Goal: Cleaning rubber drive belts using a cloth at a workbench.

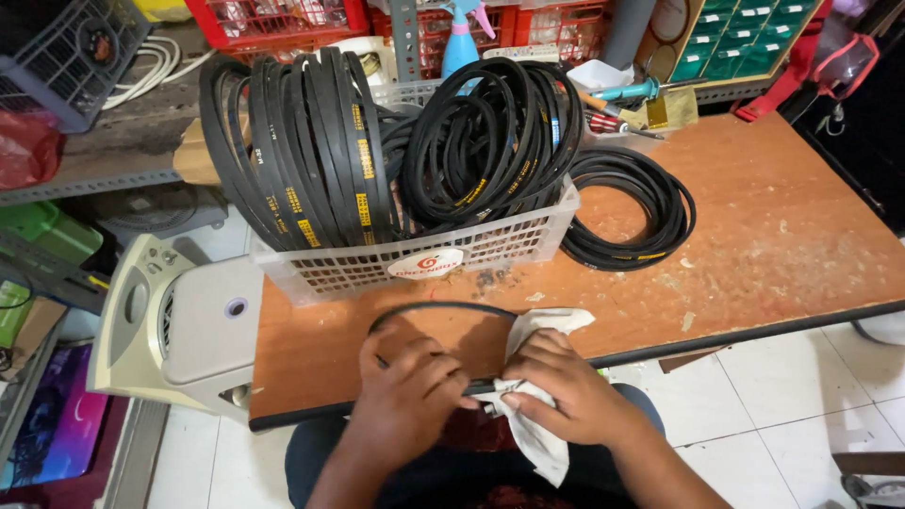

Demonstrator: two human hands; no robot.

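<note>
A thin black rubber belt (pixel 438 308) lies looped on the near edge of the wooden table (pixel 773 236). My left hand (pixel 405 396) grips the near part of the belt. My right hand (pixel 556 386) presses a white cloth (pixel 542 325) around the belt just right of the left hand. Part of the cloth hangs down below the table edge.
A white plastic basket (pixel 424 254) stuffed with several black belts (pixel 311 151) stands behind my hands. Another coil of black belts (pixel 636 207) lies flat to its right. A beige machine (pixel 170 320) sits left of the table. Red crates and shelves line the back.
</note>
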